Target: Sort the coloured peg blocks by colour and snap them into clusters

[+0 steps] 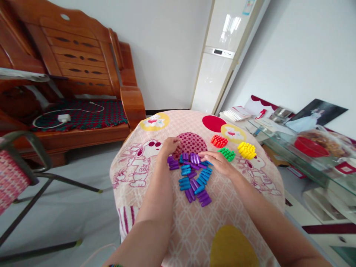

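A loose heap of small rod-shaped plastic pieces lies in front of me, with purple pieces (205, 198) and blue pieces (184, 184) mixed together, many joined side by side in short rows. My left hand (172, 145) is at the heap's far left edge, its fingers loosely curved with nothing visible in them. From the right, my right hand (218, 162) reaches over the heap's upper edge. Its fingers are stretched out beside a purple row (195, 158), and the fingertips seem to touch it. Beyond that hand stand sorted clusters of red pieces (219, 141), green pieces (226, 154) and yellow pieces (247, 150).
Everything rests on a round table with a patterned cloth (194, 233). A glass-topped cabinet (300, 148) on the right carries papers, a red bowl (311, 145) and a photo. A wooden bench (80, 63) and a chair (47, 174) stand left; a white air conditioner (214, 74) stands behind.
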Available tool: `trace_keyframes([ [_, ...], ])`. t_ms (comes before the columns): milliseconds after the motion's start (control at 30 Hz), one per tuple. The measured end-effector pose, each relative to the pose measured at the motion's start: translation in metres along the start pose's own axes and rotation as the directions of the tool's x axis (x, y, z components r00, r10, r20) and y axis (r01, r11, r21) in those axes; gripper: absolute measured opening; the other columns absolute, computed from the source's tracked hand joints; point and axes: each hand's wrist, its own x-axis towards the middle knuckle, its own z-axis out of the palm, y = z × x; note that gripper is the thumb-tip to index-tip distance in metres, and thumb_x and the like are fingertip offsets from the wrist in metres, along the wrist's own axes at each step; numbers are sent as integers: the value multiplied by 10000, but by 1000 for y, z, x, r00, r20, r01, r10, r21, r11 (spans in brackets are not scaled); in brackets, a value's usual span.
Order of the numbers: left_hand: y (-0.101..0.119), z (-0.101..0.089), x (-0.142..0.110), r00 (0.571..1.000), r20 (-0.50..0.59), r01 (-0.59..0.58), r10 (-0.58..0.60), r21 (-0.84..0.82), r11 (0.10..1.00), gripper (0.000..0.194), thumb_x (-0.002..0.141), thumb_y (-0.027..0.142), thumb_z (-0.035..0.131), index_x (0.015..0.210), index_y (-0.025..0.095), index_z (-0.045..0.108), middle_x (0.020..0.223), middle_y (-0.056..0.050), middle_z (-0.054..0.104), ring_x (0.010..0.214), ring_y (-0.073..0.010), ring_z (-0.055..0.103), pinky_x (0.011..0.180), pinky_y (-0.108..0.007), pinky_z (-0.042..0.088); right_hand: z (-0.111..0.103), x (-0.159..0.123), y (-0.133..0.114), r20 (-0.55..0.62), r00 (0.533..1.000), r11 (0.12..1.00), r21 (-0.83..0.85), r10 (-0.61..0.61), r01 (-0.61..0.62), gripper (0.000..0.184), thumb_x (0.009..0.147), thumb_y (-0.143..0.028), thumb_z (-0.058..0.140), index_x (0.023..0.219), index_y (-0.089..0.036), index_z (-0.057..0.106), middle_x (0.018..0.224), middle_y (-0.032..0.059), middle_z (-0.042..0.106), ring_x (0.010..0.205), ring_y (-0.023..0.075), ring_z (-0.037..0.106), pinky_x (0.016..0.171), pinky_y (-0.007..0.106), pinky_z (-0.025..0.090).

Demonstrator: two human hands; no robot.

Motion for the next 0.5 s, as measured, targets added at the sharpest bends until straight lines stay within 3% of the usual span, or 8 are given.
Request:
trace_keyframes([
  [167,-5,-2,2,999,-49,-5,4,-33,999,349,884,115,475,1151,132,700,736,-34,738,552,-114,648,564,-201,524,18,15,3,-103,994,955,-297,-46,13,347,927,-292,537,1218,-191,698,1242,112,709,1147,256,658,1024,416,481],
  [333,-8,-3,4,999,-52,9,-12,-56,998,309,895,129,478,1108,119,701,669,-24,710,542,-111,629,578,-207,528,37,31,-9,-42,999,823,-567,20,-40,276,805,-143,688,1074,-177,739,1088,127,753,1052,276,681,977,402,481],
  [433,-8,-3,5,998,-55,18,-21,-52,998,296,895,134,481,1093,116,701,661,-21,706,535,-114,624,590,-221,534,39,28,-19,-76,997,807,-589,-6,-40,192,784,-127,706,956,-195,757,982,102,765,1007,275,683,950,393,481],
  [500,-7,-3,6,998,-62,19,-22,-46,999,287,894,138,485,1078,117,704,661,-19,703,534,-117,621,589,-227,535,35,20,-23,-134,991,858,-511,-29,-44,190,789,-132,686,954,-197,756,990,92,764,986,262,687,925,377,493],
])
